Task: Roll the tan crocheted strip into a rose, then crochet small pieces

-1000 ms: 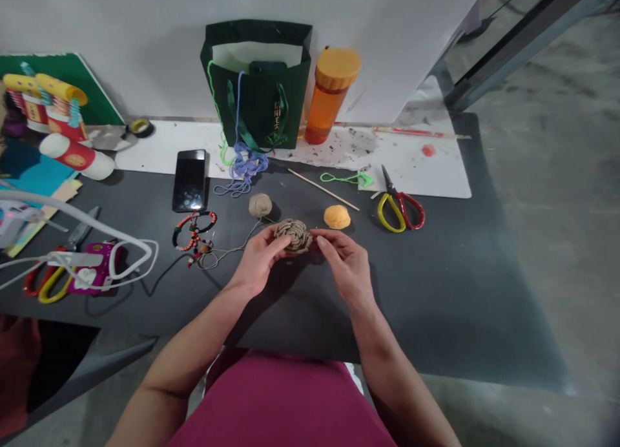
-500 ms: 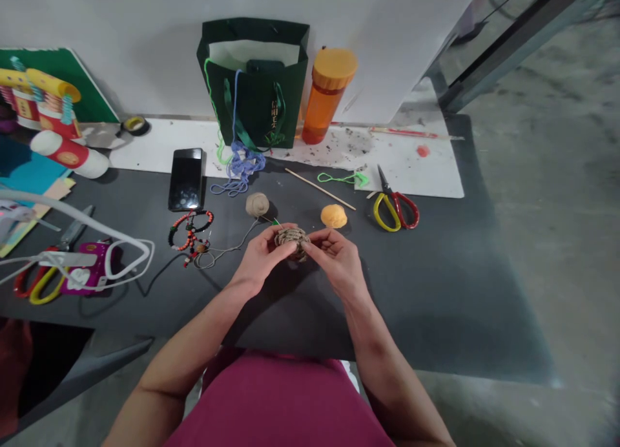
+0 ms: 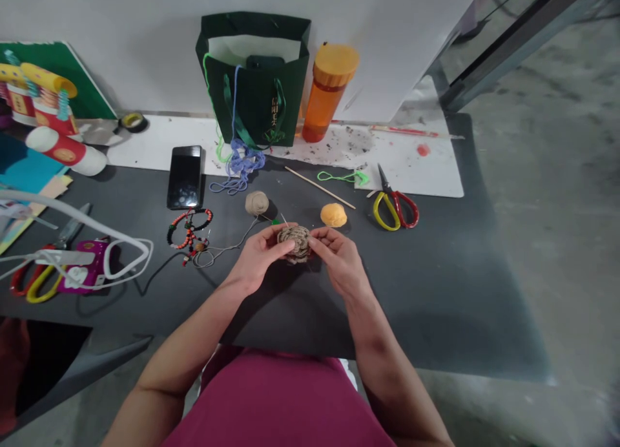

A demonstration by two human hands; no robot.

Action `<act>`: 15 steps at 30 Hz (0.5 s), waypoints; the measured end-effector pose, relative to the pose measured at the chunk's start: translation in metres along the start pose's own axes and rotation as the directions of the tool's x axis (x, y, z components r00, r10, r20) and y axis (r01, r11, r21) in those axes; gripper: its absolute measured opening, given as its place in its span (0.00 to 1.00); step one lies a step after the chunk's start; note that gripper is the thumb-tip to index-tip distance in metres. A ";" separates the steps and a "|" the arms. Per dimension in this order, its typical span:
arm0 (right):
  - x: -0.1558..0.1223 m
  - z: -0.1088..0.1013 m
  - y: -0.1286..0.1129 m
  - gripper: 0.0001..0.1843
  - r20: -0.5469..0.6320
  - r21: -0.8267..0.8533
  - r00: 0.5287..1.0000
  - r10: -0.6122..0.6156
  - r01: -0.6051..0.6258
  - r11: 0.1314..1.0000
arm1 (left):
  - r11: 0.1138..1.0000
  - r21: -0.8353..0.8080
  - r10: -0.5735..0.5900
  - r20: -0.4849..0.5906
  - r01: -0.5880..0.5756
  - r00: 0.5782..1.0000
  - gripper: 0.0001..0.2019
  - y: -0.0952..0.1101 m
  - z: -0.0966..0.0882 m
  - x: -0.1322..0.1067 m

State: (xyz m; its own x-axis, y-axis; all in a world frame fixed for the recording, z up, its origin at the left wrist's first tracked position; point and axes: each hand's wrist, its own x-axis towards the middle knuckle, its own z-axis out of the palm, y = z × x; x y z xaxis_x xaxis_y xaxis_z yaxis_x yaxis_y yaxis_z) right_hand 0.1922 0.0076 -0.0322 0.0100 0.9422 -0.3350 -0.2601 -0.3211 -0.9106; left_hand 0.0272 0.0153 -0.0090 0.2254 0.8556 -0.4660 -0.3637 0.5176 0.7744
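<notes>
A small round crocheted piece (image 3: 298, 240) of brown-grey yarn sits between my hands, over the front part of the dark table. My left hand (image 3: 259, 256) is closed on its left side, thumb across its front. At its right edge the thumb and fingertips of my right hand (image 3: 339, 256) pinch it. A thin pale shaft and a bit of green (image 3: 276, 222) show just behind my left fingers; most of that tool is hidden. Beyond my left hand rests a beige yarn ball (image 3: 256, 203), with a loose strand running toward the left. A yellow-orange ball (image 3: 334, 215) lies beyond my right hand.
Scissors (image 3: 394, 208) and a thin stick (image 3: 320, 187) lie farther back. A phone (image 3: 185, 177), beaded bracelets (image 3: 186, 230), purple box (image 3: 87, 266) and white cable are at left. A green paper bag (image 3: 254, 92), blue yarn (image 3: 239, 166) and orange bottle (image 3: 327, 98) stand behind.
The crocheted piece has turned and shows more of its round face. My right hand has shifted slightly right along its edge, and my left thumb has slid a little left.
</notes>
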 end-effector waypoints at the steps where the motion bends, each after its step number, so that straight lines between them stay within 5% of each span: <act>1: 0.000 0.000 0.000 0.23 0.004 0.011 1.000 -0.004 0.004 1.000 | 0.999 -0.022 -0.023 0.016 0.023 1.000 0.20 0.001 0.000 0.000; 8: -0.005 -0.011 -0.002 0.17 0.087 -0.001 0.995 -0.058 0.058 0.998 | 0.991 -0.121 -0.052 -0.025 0.049 0.998 0.16 0.004 -0.002 0.002; 15: -0.007 -0.013 0.000 0.12 0.195 -0.177 0.951 -0.240 0.275 0.945 | 0.984 -0.157 -0.093 -0.052 0.083 0.994 0.14 0.007 -0.001 0.002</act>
State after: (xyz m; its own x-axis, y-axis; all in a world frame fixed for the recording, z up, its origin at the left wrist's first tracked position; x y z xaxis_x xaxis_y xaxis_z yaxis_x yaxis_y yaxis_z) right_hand 0.2042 -0.0001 -0.0335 -0.1165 0.9918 -0.0523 -0.0719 -0.0610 -0.9955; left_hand 0.0242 0.0208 -0.0053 0.2109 0.8031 -0.5573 -0.4812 0.5816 0.6560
